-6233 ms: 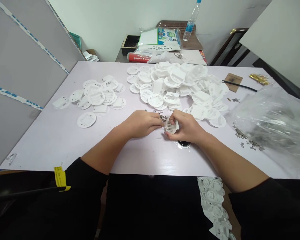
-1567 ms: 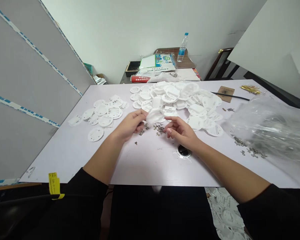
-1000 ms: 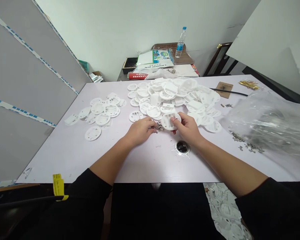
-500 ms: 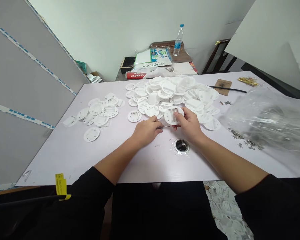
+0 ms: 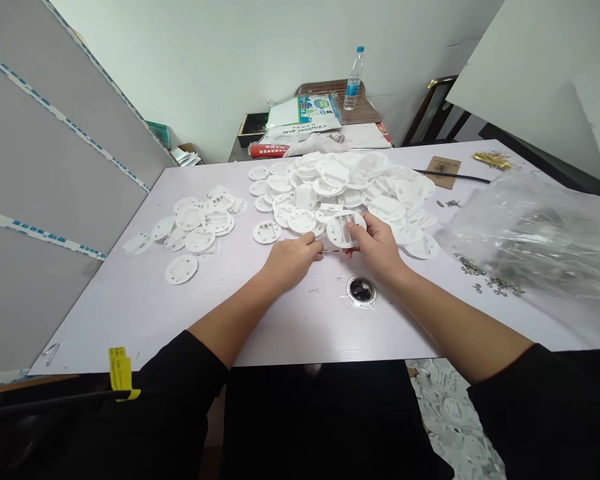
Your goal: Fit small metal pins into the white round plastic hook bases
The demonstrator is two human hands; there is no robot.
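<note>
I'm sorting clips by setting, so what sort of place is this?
Probably a small workshop or hand-assembly station: a large pile of white plastic discs, loose metal bits and a big clear plastic bag share one tabletop.

Held disc [image 5: 336, 232] looks like smooth matt plastic, table [image 5: 290, 333] has a soft sheen, bag [image 5: 540, 227] is glossy clear plastic (super crinkly, honestly). Loose bits [image 5: 501, 289] look like shiny metal; sleeve [image 5: 193, 363] is matt cloth.

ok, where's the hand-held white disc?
Head view, centre: the white disc is gripped in the right hand, on the near side of the big disc pile.
</note>
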